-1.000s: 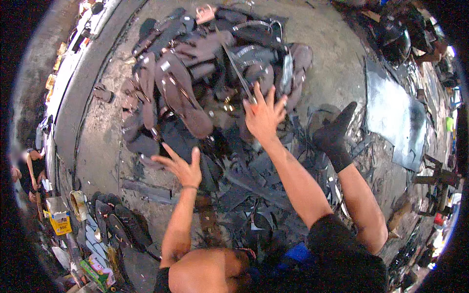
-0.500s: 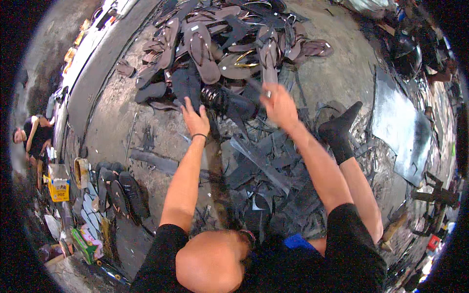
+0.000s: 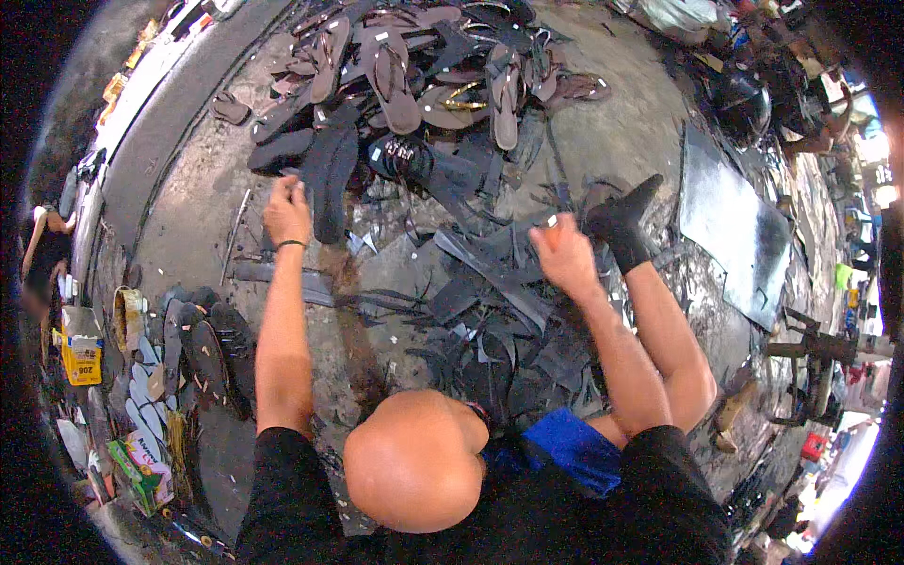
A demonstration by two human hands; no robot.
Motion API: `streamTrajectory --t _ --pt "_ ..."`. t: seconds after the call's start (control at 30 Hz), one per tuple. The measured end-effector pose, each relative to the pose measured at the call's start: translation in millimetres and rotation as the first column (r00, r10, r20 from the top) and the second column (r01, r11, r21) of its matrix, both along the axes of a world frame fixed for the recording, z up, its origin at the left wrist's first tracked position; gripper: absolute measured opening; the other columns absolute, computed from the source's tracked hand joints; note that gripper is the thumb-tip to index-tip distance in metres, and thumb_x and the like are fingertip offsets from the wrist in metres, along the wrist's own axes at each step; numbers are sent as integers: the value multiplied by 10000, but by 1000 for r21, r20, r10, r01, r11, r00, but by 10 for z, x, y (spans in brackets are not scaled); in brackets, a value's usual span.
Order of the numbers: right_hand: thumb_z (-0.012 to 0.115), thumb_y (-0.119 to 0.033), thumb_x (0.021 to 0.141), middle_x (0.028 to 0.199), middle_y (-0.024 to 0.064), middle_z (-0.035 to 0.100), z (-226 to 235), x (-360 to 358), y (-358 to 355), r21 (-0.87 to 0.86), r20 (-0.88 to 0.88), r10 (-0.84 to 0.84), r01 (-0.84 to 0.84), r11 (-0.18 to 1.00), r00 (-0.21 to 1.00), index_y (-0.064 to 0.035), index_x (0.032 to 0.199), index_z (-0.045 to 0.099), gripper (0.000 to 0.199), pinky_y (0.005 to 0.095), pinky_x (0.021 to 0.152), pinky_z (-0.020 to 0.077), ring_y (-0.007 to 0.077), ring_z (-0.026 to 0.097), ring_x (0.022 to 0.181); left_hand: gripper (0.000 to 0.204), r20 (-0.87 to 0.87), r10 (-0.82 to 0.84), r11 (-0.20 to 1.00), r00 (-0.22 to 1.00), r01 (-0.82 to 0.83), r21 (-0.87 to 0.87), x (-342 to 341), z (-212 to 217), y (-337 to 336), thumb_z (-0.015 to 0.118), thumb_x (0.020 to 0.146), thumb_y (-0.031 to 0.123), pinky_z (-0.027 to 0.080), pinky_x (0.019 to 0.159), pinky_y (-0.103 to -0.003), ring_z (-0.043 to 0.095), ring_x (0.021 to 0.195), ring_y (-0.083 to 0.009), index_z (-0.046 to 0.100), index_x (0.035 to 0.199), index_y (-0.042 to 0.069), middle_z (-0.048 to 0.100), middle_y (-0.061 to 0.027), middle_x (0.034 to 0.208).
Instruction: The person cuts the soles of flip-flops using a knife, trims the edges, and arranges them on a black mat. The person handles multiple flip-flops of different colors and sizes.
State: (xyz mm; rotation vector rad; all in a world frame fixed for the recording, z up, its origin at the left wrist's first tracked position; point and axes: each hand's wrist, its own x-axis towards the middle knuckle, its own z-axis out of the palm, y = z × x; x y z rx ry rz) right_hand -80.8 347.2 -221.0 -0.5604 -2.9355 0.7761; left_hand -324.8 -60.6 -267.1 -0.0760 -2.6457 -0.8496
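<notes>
My left hand, with a dark band at the wrist, is at the near left of a sandal pile. Its fingers are curled together; what they hold, if anything, I cannot make out. Just right of it lies a long black sole-shaped piece. Over the dark scraps to the right, my right hand is closed, a small pale spot showing at its fingers. Anything in its grip is too unclear to name. A brown sandal lies at the pile's near right, apart from both hands.
My black-socked foot rests right of the scraps. Beyond it lies a shiny grey sheet beside a dark metal stand. At left are more dark sandals, a yellow container and a tape roll. Another person sits at far left.
My left hand has moved left and its spread fingers have curled. My right hand has drawn back from the pile toward me. The black sole-shaped piece has shifted nearer and left. The view has shifted slightly.
</notes>
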Motion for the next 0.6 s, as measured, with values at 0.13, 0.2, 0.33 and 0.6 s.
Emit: streamTrajectory --t 0.13,0.2,0.33,0.6 --pt "546 -184 910 1180 300 511 291 113 669 240 42 160 -165 957 986 26 1078 560 270 523 846 519 469 586 984 264 -207 134 989 969 -120 82 -85 48 -824 641 947 196 505 880 -412 696 914 -311 646 1181 72 736 -133 997" --pt "530 -152 904 1094 286 565 625 176 554 24 -45 39 -38 999 998 49 1110 536 288 501 910 487 479 561 1008 346 -145 265 964 953 -264 26 -8 207 -1322 642 941 193 464 962 -433 665 1026 -328 607 1269 86 712 -151 1106" --pt "535 -142 916 1161 280 579 149 -107 294 176 -11 230 -225 958 973 45 1118 556 277 504 981 455 455 552 1109 788 -35 33 949 999 -43 -314 516 -115 -1393 725 816 303 316 1123 -552 388 1359 -474 386 1482 51 404 -289 1483" --pt "675 -234 862 1260 157 606 -257 -1649 26 398 -160 353 -267 878 922 -45 1248 579 441 448 1000 464 377 548 1186 890 757 -246 695 606 655 -298 1000 -44 -742 781 675 225 306 1130 -576 344 1387 -418 399 1479 211 355 -161 1518"
